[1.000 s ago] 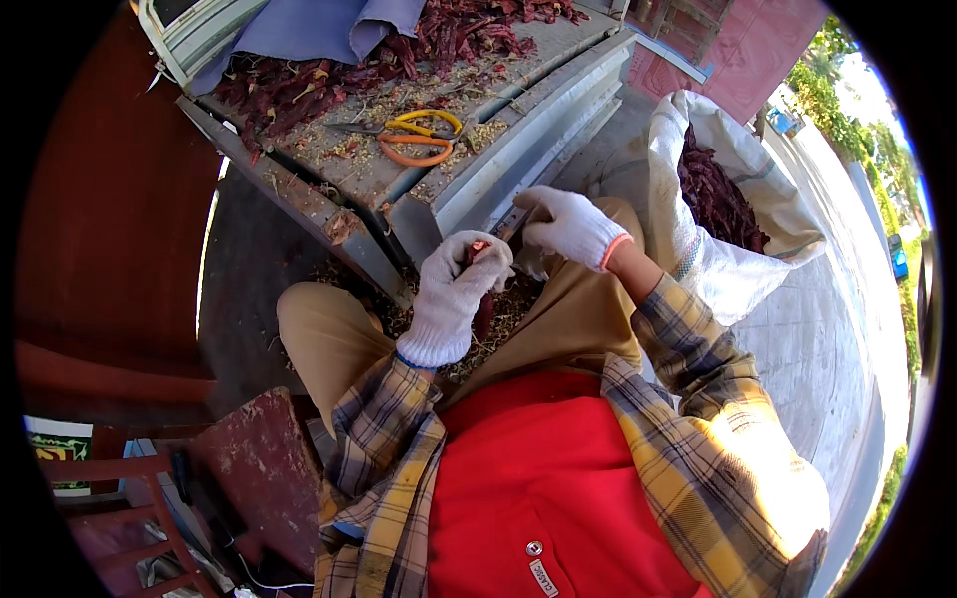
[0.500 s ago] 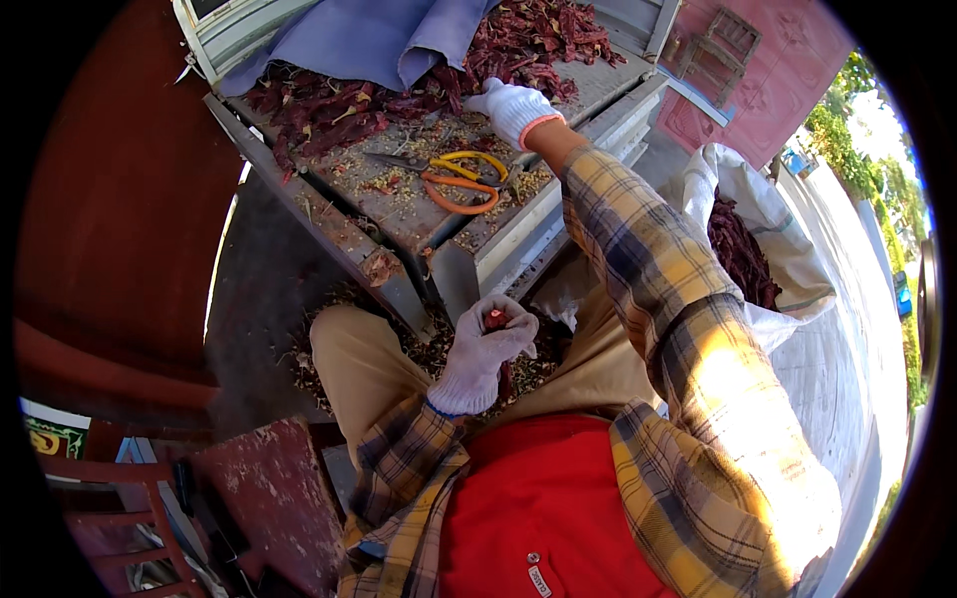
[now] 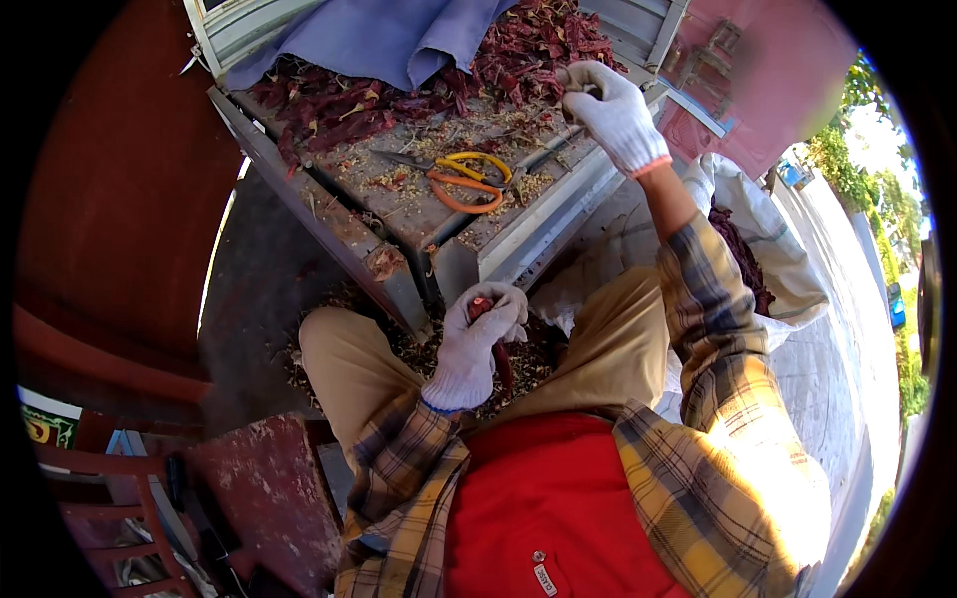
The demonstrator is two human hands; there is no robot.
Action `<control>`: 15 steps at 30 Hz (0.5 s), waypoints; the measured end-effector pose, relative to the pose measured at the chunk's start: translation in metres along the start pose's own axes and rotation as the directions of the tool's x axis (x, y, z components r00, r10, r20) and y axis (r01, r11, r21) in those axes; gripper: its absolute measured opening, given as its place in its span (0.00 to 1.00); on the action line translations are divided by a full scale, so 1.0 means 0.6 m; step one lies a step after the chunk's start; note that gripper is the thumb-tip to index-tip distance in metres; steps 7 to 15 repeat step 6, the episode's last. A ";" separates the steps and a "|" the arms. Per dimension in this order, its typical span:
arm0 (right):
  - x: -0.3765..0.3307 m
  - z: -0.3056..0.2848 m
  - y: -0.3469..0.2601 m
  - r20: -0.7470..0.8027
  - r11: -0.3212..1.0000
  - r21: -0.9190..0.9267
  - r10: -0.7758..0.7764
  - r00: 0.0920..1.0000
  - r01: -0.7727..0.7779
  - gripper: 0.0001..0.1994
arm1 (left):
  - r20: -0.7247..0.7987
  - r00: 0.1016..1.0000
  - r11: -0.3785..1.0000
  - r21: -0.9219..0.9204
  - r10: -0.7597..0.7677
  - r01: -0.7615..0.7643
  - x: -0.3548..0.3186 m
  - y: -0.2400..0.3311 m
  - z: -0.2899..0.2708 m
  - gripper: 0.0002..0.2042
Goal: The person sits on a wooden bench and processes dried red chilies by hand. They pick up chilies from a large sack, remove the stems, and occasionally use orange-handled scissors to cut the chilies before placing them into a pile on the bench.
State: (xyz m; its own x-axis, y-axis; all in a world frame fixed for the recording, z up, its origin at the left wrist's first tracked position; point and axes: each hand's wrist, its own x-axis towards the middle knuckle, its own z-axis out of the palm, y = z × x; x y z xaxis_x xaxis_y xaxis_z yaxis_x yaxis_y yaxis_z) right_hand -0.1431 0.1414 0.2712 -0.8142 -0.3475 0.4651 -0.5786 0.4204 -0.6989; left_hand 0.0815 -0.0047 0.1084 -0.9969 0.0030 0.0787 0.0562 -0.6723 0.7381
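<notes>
My left hand (image 3: 477,339), in a white knit glove, is closed around a dried red chili pepper (image 3: 480,307) above my lap. The pepper's cut-looking top shows between the fingers, and its dark tail hangs below. Out over the right edge of the worn metal platform (image 3: 374,204) is my right hand (image 3: 616,115), also gloved, its fingers curled toward the thumb; whatever they pinch is too small to make out. Scissors (image 3: 471,181) with one yellow and one orange handle lie on the platform among scattered seeds. Behind them spreads a heap of dried chili peppers (image 3: 344,115).
A blue-grey cloth (image 3: 369,45) covers part of the heap. To my right stands an open white woven sack (image 3: 788,269) holding dark red peppers (image 3: 738,254). Seeds and scraps litter the ground between my knees. A worn reddish board (image 3: 264,478) is at lower left.
My right hand has drawn back from the edge of the pepper heap and moved right, past the platform's side, its fingers now curled. My left hand still grips the pepper, slightly turned.
</notes>
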 end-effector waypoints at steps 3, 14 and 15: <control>-0.106 -0.041 -0.037 0.370 0.961 0.156 0.158 0.916 -0.229 0.14 | -0.081 0.994 0.997 0.032 0.074 -0.071 0.005 0.019 0.033 0.14; -0.166 -0.047 -0.060 0.573 0.927 0.123 0.225 0.788 -0.354 0.15 | -0.041 0.998 0.999 0.000 -0.043 0.043 0.004 0.001 0.018 0.17; -0.166 -0.047 -0.060 0.573 0.927 0.123 0.225 0.788 -0.354 0.15 | -0.041 0.998 0.999 0.000 -0.043 0.043 0.004 0.001 0.018 0.17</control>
